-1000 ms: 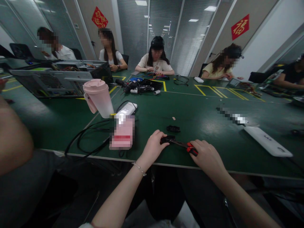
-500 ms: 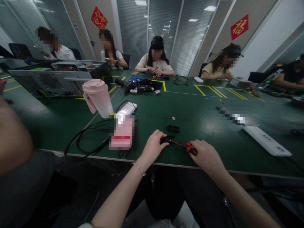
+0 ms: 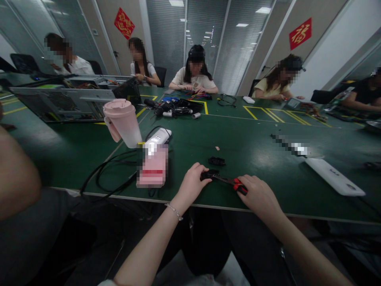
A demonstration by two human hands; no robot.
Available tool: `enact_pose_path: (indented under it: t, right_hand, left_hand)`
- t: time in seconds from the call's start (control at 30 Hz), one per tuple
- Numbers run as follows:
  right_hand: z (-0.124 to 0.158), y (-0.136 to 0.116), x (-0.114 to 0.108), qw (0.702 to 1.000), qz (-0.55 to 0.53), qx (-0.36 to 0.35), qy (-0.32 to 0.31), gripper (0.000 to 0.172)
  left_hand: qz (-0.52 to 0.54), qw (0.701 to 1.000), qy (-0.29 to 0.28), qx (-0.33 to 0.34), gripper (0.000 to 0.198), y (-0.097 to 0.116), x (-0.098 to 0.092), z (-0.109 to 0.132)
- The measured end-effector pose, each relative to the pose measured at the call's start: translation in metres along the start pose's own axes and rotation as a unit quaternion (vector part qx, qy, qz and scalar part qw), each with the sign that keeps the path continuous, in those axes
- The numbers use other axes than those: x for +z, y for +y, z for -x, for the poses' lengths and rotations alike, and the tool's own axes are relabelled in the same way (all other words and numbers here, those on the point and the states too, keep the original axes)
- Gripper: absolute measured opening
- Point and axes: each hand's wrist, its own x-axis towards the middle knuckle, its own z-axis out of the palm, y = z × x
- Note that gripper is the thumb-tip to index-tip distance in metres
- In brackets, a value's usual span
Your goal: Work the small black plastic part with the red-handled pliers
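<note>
My left hand (image 3: 195, 180) pinches a small black part (image 3: 212, 173) between thumb and fingers, low over the green table (image 3: 190, 137). In my right hand (image 3: 256, 192) are pliers (image 3: 237, 185) with red and black handles, the fingers closed round the grips. The jaws point left and meet the black part; their exact bite is too small to make out. Just beyond lies a second black piece (image 3: 216, 161), touched by neither hand.
Left of my hands are a pink phone-like item (image 3: 152, 169), a white power bank (image 3: 160, 137), black cables (image 3: 102, 174) and a pink cup (image 3: 123, 123). A white device (image 3: 335, 176) lies right. An opened computer case (image 3: 68, 103) stands far left. Several people sit opposite.
My hands, the black part and the pliers stay almost exactly where they were. Across the table, a person at the left has shifted slightly and lowered a hand.
</note>
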Motion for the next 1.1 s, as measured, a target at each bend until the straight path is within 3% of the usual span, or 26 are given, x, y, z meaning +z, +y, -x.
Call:
enact_pose_path:
  t: [0.2, 0.43, 0.77, 1.1]
  right_hand:
    - [0.0009, -0.0020, -0.0020, 0.999, 0.027, -0.010, 0.026, 0.014]
    - [-0.0002, -0.0004, 0.0003, 1.000, 0.006, -0.002, -0.004, 0.014]
    - [0.0000, 0.0007, 0.0007, 0.999, 0.019, -0.015, 0.021, 0.012]
    - [-0.0002, -0.0002, 0.0004, 1.000, 0.001, -0.004, -0.001, 0.014]
  left_hand:
    - [-0.001, 1.000, -0.001, -0.005, 0.017, 0.0015, -0.0011, 0.0002]
    - [-0.001, 1.000, -0.005, -0.008, 0.018, 0.0001, -0.0004, 0.0002]
    - [0.002, 1.000, -0.003, -0.007, 0.018, -0.0014, 0.0000, 0.0000]
    - [0.013, 1.000, -0.003, -0.010, 0.021, -0.0029, 0.0012, 0.0003]
